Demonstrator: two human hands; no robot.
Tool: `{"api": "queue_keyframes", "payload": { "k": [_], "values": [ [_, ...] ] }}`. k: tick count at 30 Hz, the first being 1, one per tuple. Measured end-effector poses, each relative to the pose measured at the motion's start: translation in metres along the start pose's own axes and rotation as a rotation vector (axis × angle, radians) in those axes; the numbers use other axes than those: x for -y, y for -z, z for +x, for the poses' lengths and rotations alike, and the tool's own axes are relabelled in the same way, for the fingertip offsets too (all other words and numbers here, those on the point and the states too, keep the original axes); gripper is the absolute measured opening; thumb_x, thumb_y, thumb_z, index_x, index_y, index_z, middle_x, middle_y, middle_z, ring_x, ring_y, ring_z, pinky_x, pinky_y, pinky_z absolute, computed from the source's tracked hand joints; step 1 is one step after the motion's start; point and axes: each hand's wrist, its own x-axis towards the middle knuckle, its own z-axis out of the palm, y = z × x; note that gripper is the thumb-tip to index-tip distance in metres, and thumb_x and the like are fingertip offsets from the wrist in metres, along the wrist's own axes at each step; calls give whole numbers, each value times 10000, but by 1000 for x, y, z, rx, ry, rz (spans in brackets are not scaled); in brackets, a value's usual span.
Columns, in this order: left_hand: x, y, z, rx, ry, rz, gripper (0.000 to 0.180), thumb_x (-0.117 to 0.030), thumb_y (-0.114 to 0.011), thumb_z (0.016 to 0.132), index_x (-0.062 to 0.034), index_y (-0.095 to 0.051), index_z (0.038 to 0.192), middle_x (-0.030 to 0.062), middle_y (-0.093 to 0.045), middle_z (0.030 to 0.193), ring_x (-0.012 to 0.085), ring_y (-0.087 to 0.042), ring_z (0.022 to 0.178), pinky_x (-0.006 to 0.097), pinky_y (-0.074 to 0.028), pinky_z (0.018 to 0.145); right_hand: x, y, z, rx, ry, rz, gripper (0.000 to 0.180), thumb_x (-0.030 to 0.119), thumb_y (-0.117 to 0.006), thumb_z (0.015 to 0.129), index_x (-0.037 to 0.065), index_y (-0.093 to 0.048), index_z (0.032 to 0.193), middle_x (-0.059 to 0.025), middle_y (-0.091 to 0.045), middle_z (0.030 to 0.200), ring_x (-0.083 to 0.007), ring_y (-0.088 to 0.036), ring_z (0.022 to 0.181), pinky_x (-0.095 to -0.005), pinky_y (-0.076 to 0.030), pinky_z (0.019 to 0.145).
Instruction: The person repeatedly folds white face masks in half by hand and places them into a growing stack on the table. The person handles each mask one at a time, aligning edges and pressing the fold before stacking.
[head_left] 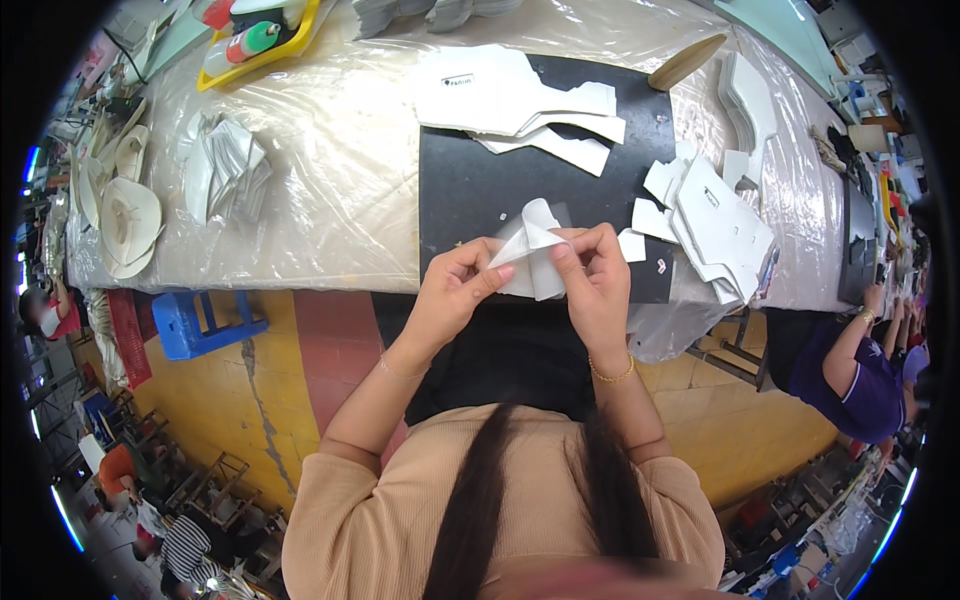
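A folded white cut piece (536,240) is held over the near edge of the black mat (470,200), its upper corner turned over. My left hand (455,283) pinches its left corner between thumb and fingers. On the other side my right hand (597,280) grips the piece with the thumb pressed near the fold. The piece is partly blurred and its exact kind cannot be made out. Beyond my hands lie larger flat white cut pieces (490,90), and to the right is a stack of white cut pieces (715,215).
A wooden stick (687,62) lies at the mat's far right corner. Fanned white pieces (225,170) and cream curved pieces (130,225) are on the left. A yellow tray (240,65) holds a bottle (242,47). A blue stool (190,325) stands below; a person in purple (850,390) sits right.
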Motion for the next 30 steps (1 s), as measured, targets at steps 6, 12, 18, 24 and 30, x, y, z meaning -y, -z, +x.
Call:
{"api": "queue_keyframes", "payload": {
  "k": [6,12,18,24,30],
  "values": [
    [9,-7,-3,-62,180,-422,335,-121,-621,990,49,-575,1275,156,-679,1202,233,-682,1088,401,-559,963,-21,5,11,-183,-106,403,210,160,-617,1026,68,-454,929,-14,-583,860,-46,-495,768,-224,-434,750],
    [9,-7,-2,-81,171,-403,318,-120,-634,985,40,-581,1254,153,-686,1182,225,-700,1052,394,-599,914,-15,23,8,-205,-103,449,184,132,-613,1024,62,-469,935,-118,-683,1002,-95,-607,877,-252,-473,835],
    [2,5,-1,-141,200,-333,308,-102,-624,984,45,-581,1251,161,-695,1155,221,-721,993,355,-639,824,-17,67,17,-394,-18,315,190,145,-611,1027,76,-475,914,-53,-652,906,-64,-579,797,-212,-476,708],
    [-12,18,-8,-294,267,-15,335,-114,-692,950,48,-581,1222,133,-692,1068,201,-718,919,300,-627,730,4,95,19,-347,46,226,146,155,-612,1028,89,-496,969,-17,-625,935,-63,-580,826,-223,-500,757],
    [-27,30,-25,-584,55,653,469,-92,-763,888,10,-524,1279,39,-571,939,127,-625,774,245,-511,660,17,48,18,-131,73,285,159,138,-667,995,59,-530,971,10,-626,902,-25,-529,800,-181,-434,725]
  ]
}}
